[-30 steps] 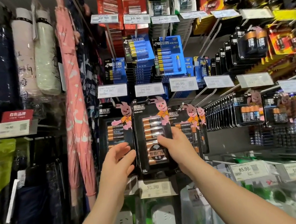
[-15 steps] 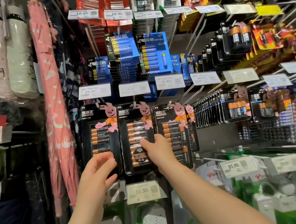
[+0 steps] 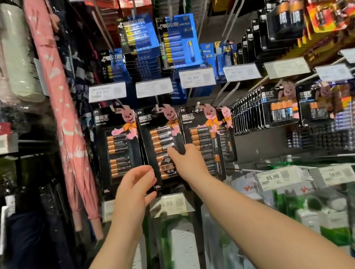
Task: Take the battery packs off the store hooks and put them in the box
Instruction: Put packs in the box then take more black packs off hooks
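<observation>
Pinching the middle battery pack [image 3: 162, 145] at its right edge, your right hand [image 3: 187, 162] held it on its hook [image 3: 157, 107] | left hand [image 3: 134, 185] loosely curled, empty, at its lower-left corner | advice: slide straight outward | box unseen.

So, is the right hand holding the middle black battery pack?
Yes, the right hand grips the right edge of the middle battery pack, which hangs on its hook.
</observation>
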`<state>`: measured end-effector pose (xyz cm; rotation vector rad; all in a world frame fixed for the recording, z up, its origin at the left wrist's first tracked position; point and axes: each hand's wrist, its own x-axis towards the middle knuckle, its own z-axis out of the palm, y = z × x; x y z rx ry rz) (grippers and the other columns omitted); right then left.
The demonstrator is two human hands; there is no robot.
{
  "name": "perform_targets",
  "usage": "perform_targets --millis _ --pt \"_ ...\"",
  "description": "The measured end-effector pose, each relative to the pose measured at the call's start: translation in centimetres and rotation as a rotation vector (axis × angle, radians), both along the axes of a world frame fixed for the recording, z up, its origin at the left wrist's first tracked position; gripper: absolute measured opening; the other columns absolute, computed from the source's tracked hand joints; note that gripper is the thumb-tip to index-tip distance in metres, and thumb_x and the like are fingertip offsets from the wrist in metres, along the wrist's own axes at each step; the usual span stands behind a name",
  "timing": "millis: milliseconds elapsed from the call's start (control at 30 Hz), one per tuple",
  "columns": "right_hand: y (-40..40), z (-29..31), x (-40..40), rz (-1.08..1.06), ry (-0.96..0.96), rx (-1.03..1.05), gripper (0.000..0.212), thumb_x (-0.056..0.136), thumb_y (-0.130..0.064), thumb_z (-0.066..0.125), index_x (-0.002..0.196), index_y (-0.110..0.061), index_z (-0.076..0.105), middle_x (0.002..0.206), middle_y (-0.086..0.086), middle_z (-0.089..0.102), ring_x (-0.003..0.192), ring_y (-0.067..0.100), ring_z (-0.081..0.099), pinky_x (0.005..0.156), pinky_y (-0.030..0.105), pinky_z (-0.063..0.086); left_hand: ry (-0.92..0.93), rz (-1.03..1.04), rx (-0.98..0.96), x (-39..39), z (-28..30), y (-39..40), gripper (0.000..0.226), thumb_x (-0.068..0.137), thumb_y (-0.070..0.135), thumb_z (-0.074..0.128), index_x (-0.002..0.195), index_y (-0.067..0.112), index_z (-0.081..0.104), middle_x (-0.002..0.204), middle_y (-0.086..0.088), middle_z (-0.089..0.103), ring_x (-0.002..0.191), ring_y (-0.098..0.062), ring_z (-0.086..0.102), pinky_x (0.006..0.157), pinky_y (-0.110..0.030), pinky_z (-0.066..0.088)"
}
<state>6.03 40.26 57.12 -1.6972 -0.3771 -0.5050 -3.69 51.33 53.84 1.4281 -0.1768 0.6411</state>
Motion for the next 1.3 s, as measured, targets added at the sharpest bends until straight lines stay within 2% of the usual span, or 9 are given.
perform_targets --millis 133,300,433,600,733,900,1000,1133,1300 --pt "-1.3 -0.5 -1.9 0.060 0.043 -0.036 0.021 0.094 -0.033 0.056 0.102 -0.018 0.043 0.080 -0.011 0.046 0.068 0.004 0.046 0.057 0.023 0.036 0.010 0.052 -0.016 -1.1 0.1 -1.2 0.011 0.097 0.019 0.057 0.105 0.026 0.061 0.118 0.001 0.063 0.109 -0.014 0.061 0.099 -0.042 0.050" --pt "-6.8 -2.6 -5.4 0.155 0.126 -0.071 0.054 0.096 -0.040 0.053 0.140 -0.014 0.037 0.134 0.001 0.049 0.114 0.014 0.050 0.086 0.023 0.037 0.019 0.080 0.006 -2.3 -0.6 -5.7 0.010 0.097 0.022 0.059 0.104 0.028 0.062 0.118 0.003 0.063 0.111 -0.013 0.060 0.092 -0.037 0.050" --pt "-14.4 -6.2 -7.9 0.170 0.220 -0.036 0.049 0.094 -0.038 0.057 0.136 -0.017 0.041 0.128 -0.003 0.051 0.093 0.011 0.053 0.078 0.024 0.040 0.056 0.036 0.022 -3.0 -3.0 -12.6 0.009 0.097 0.019 0.059 0.100 0.027 0.061 0.108 0.003 0.063 0.105 -0.014 0.060 0.084 -0.033 0.048" --pt "-26.1 -12.5 -10.3 0.074 0.334 -0.116 0.043 0.094 -0.028 0.060 0.131 -0.012 0.046 0.124 0.006 0.059 0.101 0.012 0.055 0.085 0.024 0.042 0.121 -0.061 0.138 -3.1 -8.3 -22.9 0.016 0.095 0.012 0.060 0.094 0.028 0.060 0.094 0.005 0.063 0.084 -0.006 0.058 0.071 -0.027 0.045" --pt "-37.3 -20.2 -12.6 -0.090 0.505 -0.082 0.038 0.093 -0.023 0.061 0.126 -0.009 0.049 0.104 0.006 0.063 0.087 0.012 0.055 0.070 0.021 0.040 0.289 -0.252 0.209 -3.1 -15.7 -32.9 0.018 0.093 0.009 0.061 0.095 0.027 0.059 0.096 0.006 0.063 0.086 -0.008 0.057 0.079 -0.031 0.044" --pt "-46.1 -27.5 -15.9 -0.196 0.700 -0.062 0.015 0.097 -0.019 0.055 0.083 -0.022 0.052 0.085 0.003 0.055 0.073 0.012 0.052 0.063 0.020 0.043 0.468 -0.450 0.223 -2.9 -24.0 -40.7 0.016 0.090 0.013 0.066 0.092 0.026 0.057 0.086 0.003 0.057 0.078 -0.009 0.052 0.071 -0.027 0.041" --pt "-51.3 -33.5 -17.7 -0.268 0.834 -0.055 0.008 0.096 -0.015 0.056 0.089 -0.013 0.056 0.077 0.004 0.053 0.069 0.016 0.049 0.068 0.034 0.044 0.646 -0.593 0.218 -3.4 -30.1 -45.8 0.014 0.090 0.014 0.065 0.090 0.026 0.057 0.087 0.002 0.058 0.086 -0.018 0.054 0.070 -0.029 0.041" --pt "-56.2 -40.1 -18.3 -0.372 0.958 -0.004 0.012 0.092 -0.024 0.061 0.098 -0.015 0.059 0.083 0.001 0.061 0.074 0.013 0.059 0.066 0.031 0.048 0.807 -0.696 0.313 -2.7 -36.9 -50.7 0.016 0.077 0.034 0.065 0.091 0.033 0.057 0.093 0.009 0.063 0.089 -0.015 0.061 0.077 -0.033 0.046" --pt "-59.7 -46.9 -17.4 -0.366 1.153 -0.002 0.017 0.088 -0.038 0.060 0.087 -0.021 0.058 0.078 -0.002 0.058 0.067 0.010 0.054 0.059 0.025 0.039 0.975 -0.751 0.442 -1.1 -44.5 -53.8 0.012 0.097 0.024 0.057 0.109 0.027 0.058 0.107 0.005 0.061 0.108 -0.020 0.060 0.089 -0.045 0.055"
